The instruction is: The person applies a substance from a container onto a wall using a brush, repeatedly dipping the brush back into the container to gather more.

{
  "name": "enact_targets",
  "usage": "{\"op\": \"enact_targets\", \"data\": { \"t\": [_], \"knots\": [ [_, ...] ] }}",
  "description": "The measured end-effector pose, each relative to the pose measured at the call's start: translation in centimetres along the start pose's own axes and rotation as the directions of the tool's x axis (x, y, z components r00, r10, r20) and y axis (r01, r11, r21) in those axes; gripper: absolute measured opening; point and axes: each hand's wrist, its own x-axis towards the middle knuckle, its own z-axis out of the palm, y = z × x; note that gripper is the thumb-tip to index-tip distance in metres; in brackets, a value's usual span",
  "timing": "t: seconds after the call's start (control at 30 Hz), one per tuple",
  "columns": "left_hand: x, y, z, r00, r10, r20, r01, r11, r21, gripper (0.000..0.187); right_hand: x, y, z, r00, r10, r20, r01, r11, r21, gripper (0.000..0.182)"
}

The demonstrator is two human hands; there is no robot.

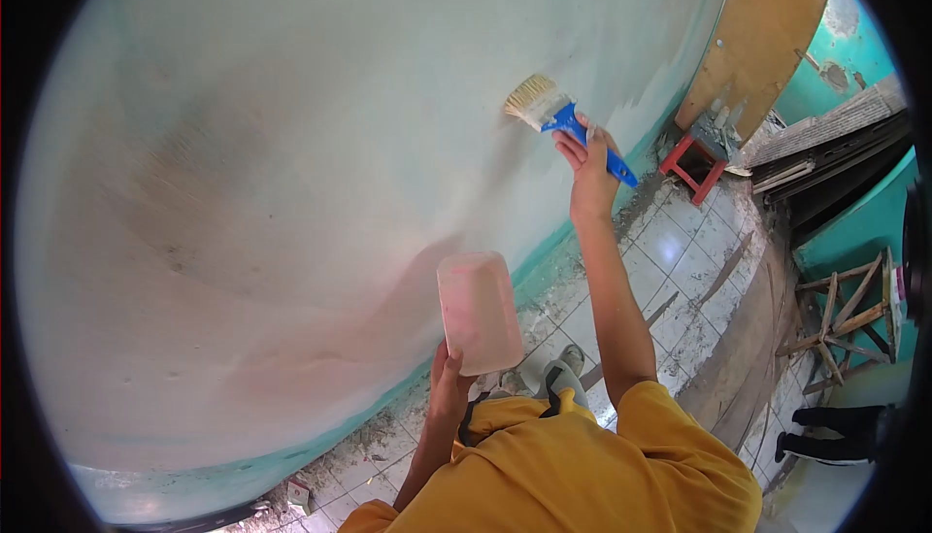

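Note:
My right hand (pixel 588 170) grips the blue handle of a wide paintbrush (pixel 555 113). Its pale bristles press against the whitish-green wall (pixel 291 145). My left hand (pixel 449 379) holds a pinkish translucent plastic container (pixel 478 312) from below, upright and close to the wall, lower than the brush. What the container holds is hidden. Both arms reach out from my yellow shirt (pixel 582 465).
A white tiled floor (pixel 670 242) strewn with debris runs along the wall's teal base. A red stool (pixel 695 160) and a leaning wooden board (pixel 762 33) stand further along. A wooden trestle (pixel 849 315) is at the right, with someone's dark shoes (pixel 833 432) below it.

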Motion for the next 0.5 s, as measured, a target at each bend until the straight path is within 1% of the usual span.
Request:
{"op": "enact_targets", "data": {
  "t": [0.03, 0.1, 0.13, 0.2, 0.23, 0.27, 0.3, 0.33, 0.37, 0.4, 0.43, 0.47, 0.5],
  "knots": [
    [0.0, 0.0, 0.1, 1.0, 0.007, 0.004, -0.007, 1.0, 0.002, 0.067, -0.3, 2.0, -1.2, 1.0, 0.002, 0.001, -0.002, 1.0, 0.0, 0.036],
    [0.0, -0.1, 0.2, 1.0, 0.017, 0.002, -0.017, 1.0, 0.001, 0.066, -1.4, 7.1, -4.2, 0.988, 0.123, -0.09, -0.115, 0.99, 0.086, 0.038],
    [0.0, -0.1, 0.1, 1.0, 0.012, -0.01, -0.012, 1.0, -0.003, 0.066, -2.2, 9.5, -5.6, 0.988, 0.126, -0.087, -0.119, 0.989, 0.086, 0.038],
    [0.0, -0.1, 0.2, 1.0, 0.004, -0.025, -0.005, 1.0, -0.009, 0.066, -3.6, 13.1, -8.4, 0.954, 0.232, -0.19, -0.241, 0.97, -0.021, 0.037],
    [0.1, 0.1, 0.2, 1.0, 0.014, -0.01, -0.014, 1.0, 0.01, 0.068, -3.7, 14.0, -9.3, 0.954, 0.235, -0.188, -0.243, 0.97, -0.02, 0.037],
    [0.2, 0.3, 0.3, 1.0, 0.019, 0.004, -0.019, 0.999, 0.029, 0.07, -3.9, 14.7, -10.4, 0.955, 0.229, -0.187, -0.253, 0.961, -0.113, 0.036],
    [0.1, 0.5, 0.6, 1.0, 0.013, -0.003, -0.013, 1.0, 0.028, 0.07, -4.2, 14.9, -11.5, 0.956, 0.227, -0.186, -0.264, 0.942, -0.207, 0.036],
    [0.2, 0.7, 1.0, 0.999, 0.03, 0.015, -0.03, 1.0, 0.007, 0.069, -4.0, 14.5, -11.8, 0.963, 0.192, -0.189, -0.236, 0.94, -0.246, 0.036],
    [0.3, 0.9, 1.3, 0.998, 0.049, 0.026, -0.049, 0.999, -0.016, 0.069, -3.5, 14.0, -12.1, 0.961, 0.207, -0.182, -0.249, 0.935, -0.252, 0.036],
    [0.4, 1.0, 1.3, 0.999, 0.044, 0.002, -0.044, 0.999, -0.023, 0.069, -3.3, 12.8, -11.8, 0.98, 0.154, -0.127, -0.185, 0.937, -0.297, 0.035],
    [0.5, 0.9, 1.2, 0.999, 0.048, 0.004, -0.048, 0.999, -0.007, 0.069, -3.8, 11.3, -11.2, 0.992, 0.102, -0.07, -0.12, 0.934, -0.336, 0.035],
    [0.8, 1.0, 1.3, 0.998, 0.054, 0.011, -0.054, 0.998, 0.01, 0.069, -4.4, 9.0, -10.1, 0.991, 0.121, -0.064, -0.136, 0.93, -0.34, 0.035],
    [1.1, 1.2, 1.5, 0.999, 0.05, -0.004, -0.05, 0.999, 0.003, 0.069, -4.7, 6.0, -8.5, 0.994, 0.104, -0.021, -0.105, 0.93, -0.351, 0.034]
  ]
}}
